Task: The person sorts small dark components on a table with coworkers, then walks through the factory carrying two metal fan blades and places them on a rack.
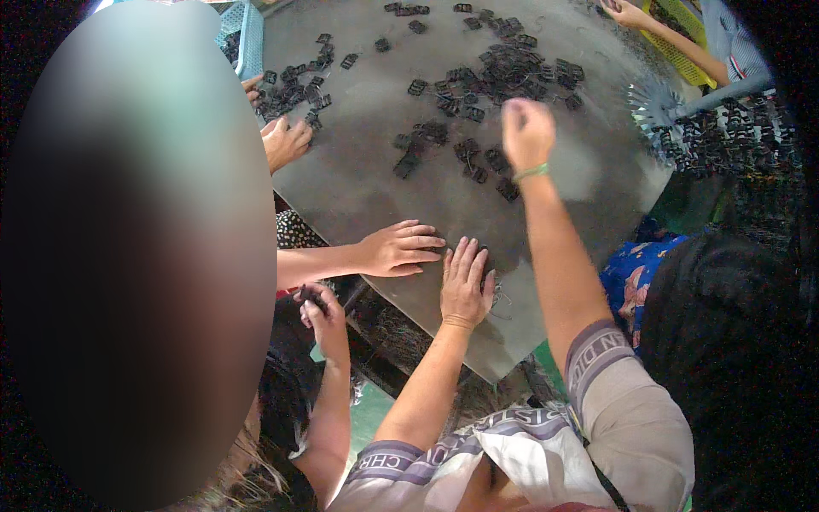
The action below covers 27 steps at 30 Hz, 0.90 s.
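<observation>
While the left hand (465, 282) is lying flat with fingers spread and palm down on the grey table (358, 171), it is gripping nothing; it is sitting just inside the table's near edge, so there is almost no room behind the wrist before the surface drops off

Right hand (527, 128) is reaching far out over the tabletop, fingers curled in narrow toward the palm; cannot tell if a piece is pinched inside. A green band (531, 172) is showing at its wrist

Black plastic buckles (512, 68) are lying in a loose heap just beyond and to both sides of the right hand's knuckles, with more scattered (478, 162) just left of that wrist. Between the two hands the surface is running bare, giving open sliding room; to the right of the right forearm there is also bare grey out to the curved table rim

Another person's hand (397, 249) is resting flat just left of the left hand, close but apart. A further hand (286, 141) is working a smaller buckle pile (294, 85) well left, next to a light-blue basket (250, 38). A far hand (627, 13) is touching the table's far right edge by a yellow basket (678, 43)
</observation>
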Motion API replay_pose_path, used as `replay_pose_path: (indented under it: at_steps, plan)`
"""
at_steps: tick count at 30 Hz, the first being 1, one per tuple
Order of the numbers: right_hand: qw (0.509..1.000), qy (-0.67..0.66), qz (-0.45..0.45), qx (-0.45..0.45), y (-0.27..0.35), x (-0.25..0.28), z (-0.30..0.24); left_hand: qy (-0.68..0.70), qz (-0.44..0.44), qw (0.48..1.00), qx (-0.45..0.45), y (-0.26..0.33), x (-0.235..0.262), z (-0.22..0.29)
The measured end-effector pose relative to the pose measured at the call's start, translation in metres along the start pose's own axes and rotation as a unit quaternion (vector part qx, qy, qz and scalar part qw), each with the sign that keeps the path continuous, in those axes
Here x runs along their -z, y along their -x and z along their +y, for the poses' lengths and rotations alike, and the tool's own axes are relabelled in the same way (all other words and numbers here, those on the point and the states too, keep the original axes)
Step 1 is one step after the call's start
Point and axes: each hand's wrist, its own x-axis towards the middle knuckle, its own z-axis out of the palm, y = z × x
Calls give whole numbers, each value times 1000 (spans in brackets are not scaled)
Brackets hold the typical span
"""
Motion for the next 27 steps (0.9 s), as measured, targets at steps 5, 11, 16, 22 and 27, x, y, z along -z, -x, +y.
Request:
replay_pose_path:
  at_steps: [5,11,16,22,27]
  plan:
    - [927,326,159,-94,-82,29,106,20,-4,1000,-24,-7,-7,10]
    - [979,113,-153,68,-49,-23,49,-8,-5,1000,0,3,-5,13]
    - [976,-178,-128,-10,20,-15,-11,-10,-11,1000,12,8,-2,14]
    - [979,137,-117,98,57,47,49,1,-13,1000,9,-2,0,21]
    - [962,212,-146,89,119,76,32,6,-15,1000,19,-2,-1,17]
